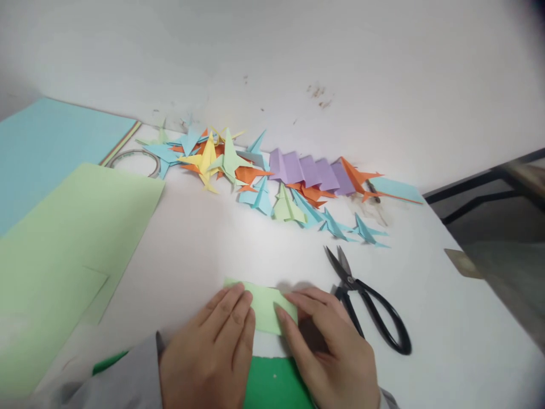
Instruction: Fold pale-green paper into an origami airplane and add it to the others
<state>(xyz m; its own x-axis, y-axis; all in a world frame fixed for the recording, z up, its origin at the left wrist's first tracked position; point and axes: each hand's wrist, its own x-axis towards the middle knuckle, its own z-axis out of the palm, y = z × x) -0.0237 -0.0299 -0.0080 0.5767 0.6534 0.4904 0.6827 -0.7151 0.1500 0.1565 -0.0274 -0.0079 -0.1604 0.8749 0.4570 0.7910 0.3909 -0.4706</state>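
Note:
A small light green paper piece (pixel 266 307) lies on the white table between my hands. My left hand (pixel 213 346) rests flat on its left part, fingers extended and side by side, pressing it down. At the paper's right edge, my right hand (pixel 330 346) pinches it between thumb and fingertips. Below the paper, a dark green sheet (pixel 275 383) shows between my wrists, partly covered by them. Black-handled scissors (pixel 349 282) lie with slightly parted blades just right of my right hand.
Folded paper planes (pixel 230 156) in several colours line the wall, beside a purple pleated strip (pixel 309 170). Large light green sheets (pixel 97 216) and a blue sheet (pixel 63 142) cover the left side. A tape ring (pixel 158 165) lies behind them.

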